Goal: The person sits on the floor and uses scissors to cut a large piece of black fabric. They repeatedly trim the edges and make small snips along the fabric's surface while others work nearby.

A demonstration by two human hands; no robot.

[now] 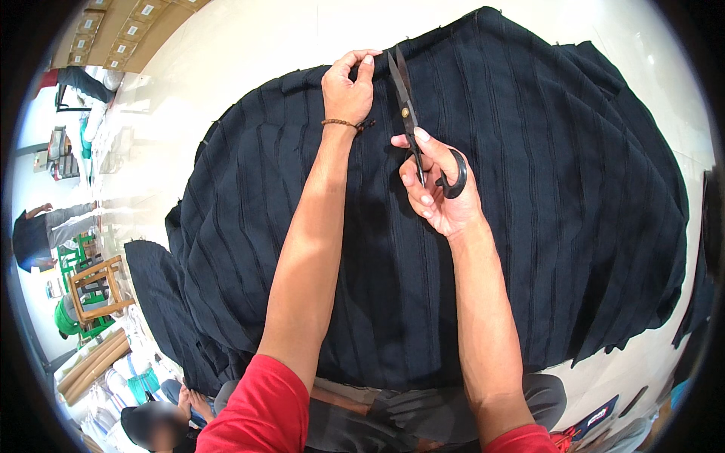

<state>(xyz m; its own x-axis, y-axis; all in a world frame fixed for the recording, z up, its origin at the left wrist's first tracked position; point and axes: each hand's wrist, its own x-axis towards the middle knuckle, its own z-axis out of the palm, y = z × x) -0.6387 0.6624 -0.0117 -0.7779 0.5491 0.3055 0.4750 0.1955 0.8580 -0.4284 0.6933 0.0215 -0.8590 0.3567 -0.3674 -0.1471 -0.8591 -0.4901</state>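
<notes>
A large dark navy cloth [559, 211] with lengthwise ridges lies spread in front of me, its far edge loose and slightly frayed. My left hand [350, 87] is at that far edge, fingers curled, with a bit of the cloth edge apparently pinched between thumb and index finger. Black-handled scissors [408, 113] are in my right hand [445, 189], thumb and fingers around the handles. Their blades point away from me and stand slightly apart, tips close to the cloth's far edge, just right of my left hand.
Pale floor [287, 38] surrounds the cloth. Stacked cardboard boxes [128, 30] are at the far left. A wooden frame [102, 287] and brown rolls [94, 366] stand at the left. Another person [155, 423] sits at the lower left; others are farther off. A dark blue flat item [596, 415] lies lower right.
</notes>
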